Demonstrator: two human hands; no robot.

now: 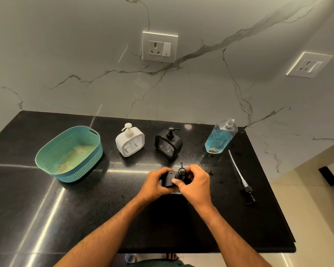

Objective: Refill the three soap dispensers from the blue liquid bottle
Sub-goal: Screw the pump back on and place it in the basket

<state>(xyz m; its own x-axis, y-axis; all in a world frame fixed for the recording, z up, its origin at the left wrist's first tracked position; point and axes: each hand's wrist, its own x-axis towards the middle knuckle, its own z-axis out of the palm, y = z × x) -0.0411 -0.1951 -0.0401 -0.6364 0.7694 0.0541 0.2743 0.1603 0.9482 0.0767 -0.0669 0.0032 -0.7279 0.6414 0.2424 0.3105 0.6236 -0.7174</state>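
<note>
Soap dispenser, black [169, 180], sits at the near centre of the black counter [85, 218], held between both hands. We note the left hand [155, 185] curled round its left side, and the right hand [196, 183] gripping the black pump head [181, 172], thumb pressed on the front, fingers wrapped behind. The hands cover most of the body, so we cannot tell its fill level.

Further back stand two more dispensers, apart from each other: a white dispenser [130, 140] with a cream pump, and a second black dispenser [168, 142] to its right, both with pumps fitted. The blue liquid bottle [220, 138] stands at the far right near the wall, its neck uncapped, roughly three-quarters full. Its removed pump with tube [241, 176] lies flat on the counter just right of the hands, tube end pointing toward the bottle.

A teal woven basket [69, 153] sits well to the left. We record two wall sockets [160, 46] on the marble backsplash behind.
</note>
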